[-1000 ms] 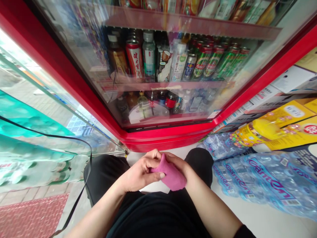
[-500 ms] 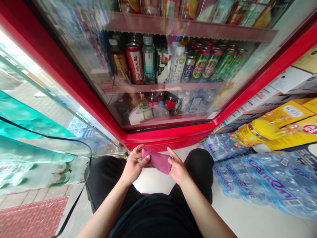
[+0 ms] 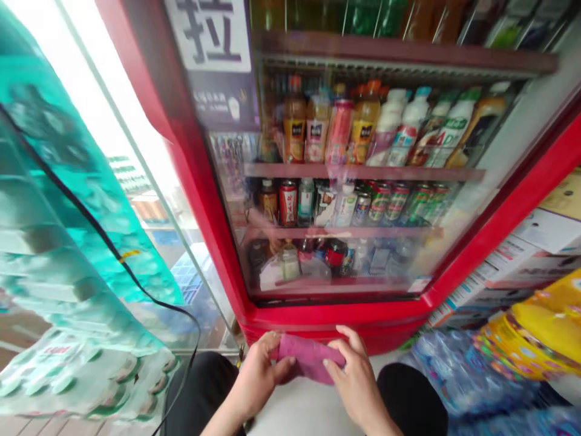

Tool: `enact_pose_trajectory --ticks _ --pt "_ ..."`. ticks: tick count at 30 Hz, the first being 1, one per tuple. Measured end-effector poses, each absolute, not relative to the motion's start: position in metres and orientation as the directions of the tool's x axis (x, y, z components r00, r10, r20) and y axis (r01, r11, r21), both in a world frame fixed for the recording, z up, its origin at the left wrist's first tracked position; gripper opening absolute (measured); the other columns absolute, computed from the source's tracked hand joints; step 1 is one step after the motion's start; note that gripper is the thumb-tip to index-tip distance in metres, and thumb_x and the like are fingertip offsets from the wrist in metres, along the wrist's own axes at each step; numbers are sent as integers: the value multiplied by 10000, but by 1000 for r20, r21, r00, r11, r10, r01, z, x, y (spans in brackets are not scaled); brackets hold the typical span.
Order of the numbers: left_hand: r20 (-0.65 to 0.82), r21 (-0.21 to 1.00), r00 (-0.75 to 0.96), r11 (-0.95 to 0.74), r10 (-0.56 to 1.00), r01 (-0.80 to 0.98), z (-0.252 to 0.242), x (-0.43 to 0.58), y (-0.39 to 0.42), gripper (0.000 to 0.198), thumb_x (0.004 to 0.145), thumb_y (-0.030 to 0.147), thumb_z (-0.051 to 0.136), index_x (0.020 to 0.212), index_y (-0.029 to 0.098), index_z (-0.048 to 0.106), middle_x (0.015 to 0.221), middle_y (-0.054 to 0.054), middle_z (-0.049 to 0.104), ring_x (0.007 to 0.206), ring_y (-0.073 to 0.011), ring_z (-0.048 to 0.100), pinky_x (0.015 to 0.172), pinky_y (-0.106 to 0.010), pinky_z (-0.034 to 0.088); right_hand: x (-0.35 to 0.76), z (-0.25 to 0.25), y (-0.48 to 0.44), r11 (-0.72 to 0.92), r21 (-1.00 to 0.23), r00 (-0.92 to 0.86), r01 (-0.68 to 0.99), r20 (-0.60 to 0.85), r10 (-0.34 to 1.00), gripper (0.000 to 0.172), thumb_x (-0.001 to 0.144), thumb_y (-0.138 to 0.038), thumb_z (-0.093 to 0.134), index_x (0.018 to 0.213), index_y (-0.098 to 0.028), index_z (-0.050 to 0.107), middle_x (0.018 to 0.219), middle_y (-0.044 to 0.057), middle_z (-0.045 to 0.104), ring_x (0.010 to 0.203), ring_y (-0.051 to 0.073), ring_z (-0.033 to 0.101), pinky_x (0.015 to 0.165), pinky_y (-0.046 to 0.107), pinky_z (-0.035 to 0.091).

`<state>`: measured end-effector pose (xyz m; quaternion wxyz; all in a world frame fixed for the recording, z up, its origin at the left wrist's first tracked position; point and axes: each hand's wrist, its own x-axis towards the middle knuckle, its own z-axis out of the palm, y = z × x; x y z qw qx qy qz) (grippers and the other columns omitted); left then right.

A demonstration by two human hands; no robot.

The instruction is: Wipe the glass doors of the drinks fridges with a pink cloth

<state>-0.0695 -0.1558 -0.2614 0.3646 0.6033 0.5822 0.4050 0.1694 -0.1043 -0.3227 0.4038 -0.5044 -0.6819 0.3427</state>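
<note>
1. At far left, you are standing beside a teal plastic sheet (image 3: 68,212), with a black cord (image 3: 122,260) running down across it and your left knee (image 3: 200,387) in black trousers below.
2. Your left hand (image 3: 258,375) is closing round the left end of the pink cloth (image 3: 308,357), wrist angled inward and forearm rising from the lower edge of the view.
3. The cloth is hanging between your hands, just in front of the red base of the drinks fridge (image 3: 336,321); it is touching neither the fridge nor the floor.
4. Your right hand (image 3: 354,375) is pinching the cloth's right end, fingers spread over the top and forearm angled inward. Holding both ends firmly is likely to keep this soft cloth from slipping.
5. Your right knee (image 3: 411,393) is showing below, in the same black trousers.
6. Behind your hands, the fridge's glass door (image 3: 363,200) is showing shelves of juice bottles (image 3: 327,127) and green cans (image 3: 394,203).
7. At far right, you are next to shrink-wrapped water bottles (image 3: 458,375), yellow packaging (image 3: 531,339) and cardboard cartons (image 3: 531,254).
</note>
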Motion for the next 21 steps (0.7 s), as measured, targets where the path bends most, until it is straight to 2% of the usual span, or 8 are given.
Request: enact_pose_trajectory --ticks 4,6,9,11,13,16,18,21 --pt "36 974 -87 -16 996 225 -236 -86 -142 411 837 628 821 898 241 698 910 -46 729 854 -227 671 778 -340 549 156 -279 -79 237 -921 -300 308 142 943 205 908 -450 663 1034 -318 757 988 69 821 899 331 796 826 462 646" --pt "72 990 -131 -55 989 132 -212 -97 -133 467 801 624 860 878 240 606 867 -16 673 802 -182 613 716 -297 505 147 -243 -64 278 -922 -280 271 201 939 291 892 -475 684 1123 -315 762 1074 73 836 969 333 802 876 456 643" --pt "233 971 -195 -218 953 96 -158 -111 -118 550 810 630 846 898 267 443 800 43 559 705 -129 507 632 -255 437 133 -178 -41 408 -877 -191 254 368 910 371 870 -454 708 1212 -314 737 1250 88 813 1155 347 767 1016 480 600" --pt "364 926 -210 -328 907 185 -111 -119 -109 507 870 634 776 957 279 424 822 48 547 716 -132 504 655 -263 456 123 -129 -25 518 -818 -152 251 495 856 370 876 -427 708 1225 -304 705 1264 94 797 1168 340 746 1044 486 573" --pt "504 846 -223 -426 834 320 -60 -125 -101 470 892 621 727 966 284 408 817 49 536 713 -136 512 652 -269 456 111 -79 -11 646 -724 -120 241 639 760 329 896 -388 704 1207 -287 671 1201 97 789 1094 315 739 1013 466 570" --pt "709 668 -245 -519 661 533 19 -133 -88 408 894 553 704 949 277 408 862 21 605 762 -151 589 687 -285 472 91 0 8 822 -505 -55 264 843 536 207 907 -312 700 1093 -274 616 1051 71 755 983 276 708 951 419 567" --pt "826 523 -254 -517 503 677 68 -137 -78 343 882 481 710 942 268 448 873 14 634 770 -159 612 713 -304 481 78 51 20 892 -326 -9 312 938 346 148 898 -249 680 990 -273 567 986 48 707 943 259 676 915 396 554" --pt "911 363 -250 -346 328 865 133 -142 -65 257 869 396 702 923 256 494 850 18 645 777 -175 619 751 -327 481 58 120 38 902 -142 -2 408 988 156 178 893 -162 649 905 -271 509 947 35 642 926 245 632 883 373 524"
